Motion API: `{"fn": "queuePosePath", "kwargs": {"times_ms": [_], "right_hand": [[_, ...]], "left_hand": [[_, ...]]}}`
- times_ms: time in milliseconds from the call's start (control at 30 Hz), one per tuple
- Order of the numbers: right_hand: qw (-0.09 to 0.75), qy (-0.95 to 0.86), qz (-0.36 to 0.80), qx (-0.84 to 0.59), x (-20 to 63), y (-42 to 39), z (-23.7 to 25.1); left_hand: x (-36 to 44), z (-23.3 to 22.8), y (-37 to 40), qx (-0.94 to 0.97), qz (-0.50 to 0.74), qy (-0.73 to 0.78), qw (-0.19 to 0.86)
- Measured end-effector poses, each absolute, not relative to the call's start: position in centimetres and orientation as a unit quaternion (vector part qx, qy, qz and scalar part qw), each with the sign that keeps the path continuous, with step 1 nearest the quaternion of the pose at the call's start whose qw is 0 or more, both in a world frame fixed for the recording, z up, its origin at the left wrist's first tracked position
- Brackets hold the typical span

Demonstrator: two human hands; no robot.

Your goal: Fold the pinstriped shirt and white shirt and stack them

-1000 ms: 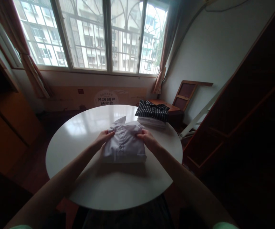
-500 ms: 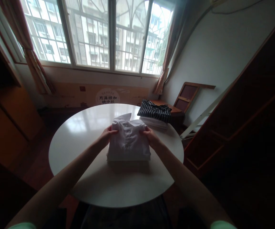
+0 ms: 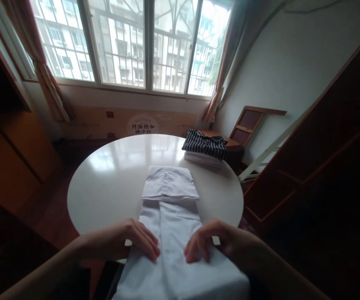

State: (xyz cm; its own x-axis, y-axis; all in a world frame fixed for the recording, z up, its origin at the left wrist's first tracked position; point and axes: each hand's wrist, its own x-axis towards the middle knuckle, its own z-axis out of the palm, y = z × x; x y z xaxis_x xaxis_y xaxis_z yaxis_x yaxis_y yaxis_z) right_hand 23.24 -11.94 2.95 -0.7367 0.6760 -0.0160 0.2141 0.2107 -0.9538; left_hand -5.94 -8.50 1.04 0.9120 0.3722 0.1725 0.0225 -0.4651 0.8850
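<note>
While white shirt (image 3: 170, 216) spans table (image 3: 105, 187), left hand (image 3: 136, 241), right hand (image 3: 212, 243) press it, seemingly flat, ungripped.

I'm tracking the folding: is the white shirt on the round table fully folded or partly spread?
Partly spread: the white shirt has its far end folded over, while its near part lies flat past the table edge under both hands.

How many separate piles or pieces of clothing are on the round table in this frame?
2. The white shirt lies partly unfolded from the table's middle to the near edge, under the left hand and right hand. A striped pile sits at the far right edge; it may hold several garments.
</note>
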Motion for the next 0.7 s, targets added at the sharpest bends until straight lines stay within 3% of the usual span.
{"fn": "queuePosePath", "kwargs": {"times_ms": [167, 300, 500, 700], "right_hand": [[0.124, -0.753, 0.599, -0.244, 22.3, -13.5, 2.5], [0.130, -0.760, 0.586, -0.249, 22.6, -13.1, 2.0], [0.196, -0.775, 0.534, -0.275, 22.7, -12.9, 1.7], [0.182, -0.748, 0.568, -0.290, 23.6, -12.5, 1.5]], "left_hand": [[-5.1, -0.1, -10.1, 0.864, 0.141, 0.091, 0.474], [-5.3, -0.2, -9.7, 0.869, 0.123, 0.096, 0.470], [-5.8, -0.6, -8.9, 0.898, 0.169, 0.168, 0.371], [-5.3, -0.4, -8.7, 0.848, 0.160, 0.138, 0.486]]}}
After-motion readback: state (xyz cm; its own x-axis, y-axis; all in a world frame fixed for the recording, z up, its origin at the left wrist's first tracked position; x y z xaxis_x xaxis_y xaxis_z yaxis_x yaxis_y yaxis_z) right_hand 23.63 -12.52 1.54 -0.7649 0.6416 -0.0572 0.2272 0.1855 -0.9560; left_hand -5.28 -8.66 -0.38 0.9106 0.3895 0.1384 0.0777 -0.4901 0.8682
